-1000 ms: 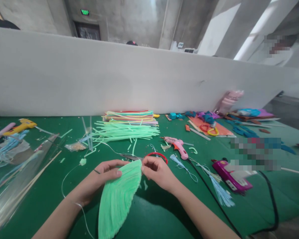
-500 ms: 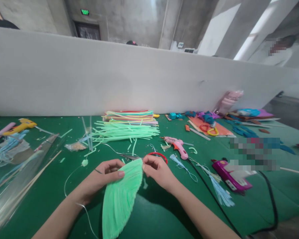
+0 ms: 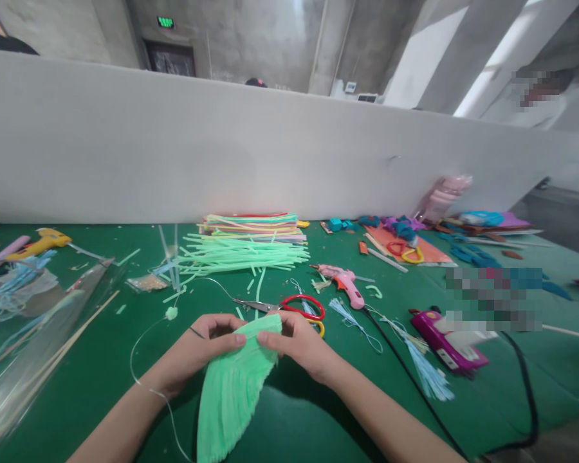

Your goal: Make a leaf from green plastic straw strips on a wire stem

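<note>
Cropped by the bottom edge, the green ribbed piece (image 3: 234,399) partly hides the right hand (image 3: 299,344)

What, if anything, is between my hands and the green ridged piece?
Nothing visible: your left hand and right hand both hold the green ridged piece directly, near its upper end. The scissors lie just beyond the hands, not in between.

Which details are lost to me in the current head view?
Head view:
Green fan-shaped piece: lower end cut off by the bottom edge.
Left hand, right hand: fingertips opposite the thumbs, hidden behind the piece.
What lies just beyond the purple device: masked by pixelation.
</note>
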### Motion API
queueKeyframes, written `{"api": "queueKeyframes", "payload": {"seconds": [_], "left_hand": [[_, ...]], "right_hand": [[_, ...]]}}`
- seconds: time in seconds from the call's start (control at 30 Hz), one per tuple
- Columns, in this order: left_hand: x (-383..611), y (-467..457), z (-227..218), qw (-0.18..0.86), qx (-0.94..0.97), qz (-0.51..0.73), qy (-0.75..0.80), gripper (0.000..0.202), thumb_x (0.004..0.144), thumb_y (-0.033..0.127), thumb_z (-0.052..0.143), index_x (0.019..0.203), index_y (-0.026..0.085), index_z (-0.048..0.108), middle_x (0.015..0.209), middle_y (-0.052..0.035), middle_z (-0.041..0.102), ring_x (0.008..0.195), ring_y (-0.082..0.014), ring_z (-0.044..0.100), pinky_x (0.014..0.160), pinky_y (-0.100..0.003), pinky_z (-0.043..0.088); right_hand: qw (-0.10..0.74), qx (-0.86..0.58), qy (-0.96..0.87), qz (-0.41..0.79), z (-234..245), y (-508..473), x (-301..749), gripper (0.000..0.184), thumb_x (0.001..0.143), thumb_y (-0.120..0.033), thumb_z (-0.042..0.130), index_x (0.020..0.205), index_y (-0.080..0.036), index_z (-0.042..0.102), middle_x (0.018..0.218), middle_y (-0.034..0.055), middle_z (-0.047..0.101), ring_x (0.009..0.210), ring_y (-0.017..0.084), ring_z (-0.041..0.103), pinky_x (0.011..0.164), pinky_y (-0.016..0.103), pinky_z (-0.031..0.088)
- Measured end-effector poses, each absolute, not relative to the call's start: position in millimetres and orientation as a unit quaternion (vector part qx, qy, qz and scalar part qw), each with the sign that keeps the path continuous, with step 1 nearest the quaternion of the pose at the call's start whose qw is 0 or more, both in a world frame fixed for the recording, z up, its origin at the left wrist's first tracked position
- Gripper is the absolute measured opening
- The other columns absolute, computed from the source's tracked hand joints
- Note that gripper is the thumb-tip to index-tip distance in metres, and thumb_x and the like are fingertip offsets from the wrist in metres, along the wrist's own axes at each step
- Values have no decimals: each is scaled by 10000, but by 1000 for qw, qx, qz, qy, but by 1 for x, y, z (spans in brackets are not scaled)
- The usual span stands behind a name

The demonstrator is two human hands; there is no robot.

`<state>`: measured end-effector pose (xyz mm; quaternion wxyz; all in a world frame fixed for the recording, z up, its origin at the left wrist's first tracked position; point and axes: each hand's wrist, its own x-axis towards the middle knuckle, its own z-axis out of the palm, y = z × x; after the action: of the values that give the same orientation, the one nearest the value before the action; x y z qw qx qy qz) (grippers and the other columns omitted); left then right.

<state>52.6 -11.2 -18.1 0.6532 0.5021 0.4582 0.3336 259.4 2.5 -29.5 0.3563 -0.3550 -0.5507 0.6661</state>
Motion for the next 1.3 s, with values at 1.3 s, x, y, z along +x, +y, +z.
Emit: {"api": "queueKeyframes", "payload": {"seconds": [1.3], "left_hand": [[64, -12, -28, 674, 454, 377, 445, 285, 809, 456, 645, 782, 175, 607, 705, 23, 538, 584, -96, 489, 542, -211, 372]], "right_hand": [[344, -319, -489, 735, -32, -4, 252, 385, 633, -355, 829, 937, -158, 698, 896, 33, 701, 771, 157, 623, 756, 300, 468]]}}
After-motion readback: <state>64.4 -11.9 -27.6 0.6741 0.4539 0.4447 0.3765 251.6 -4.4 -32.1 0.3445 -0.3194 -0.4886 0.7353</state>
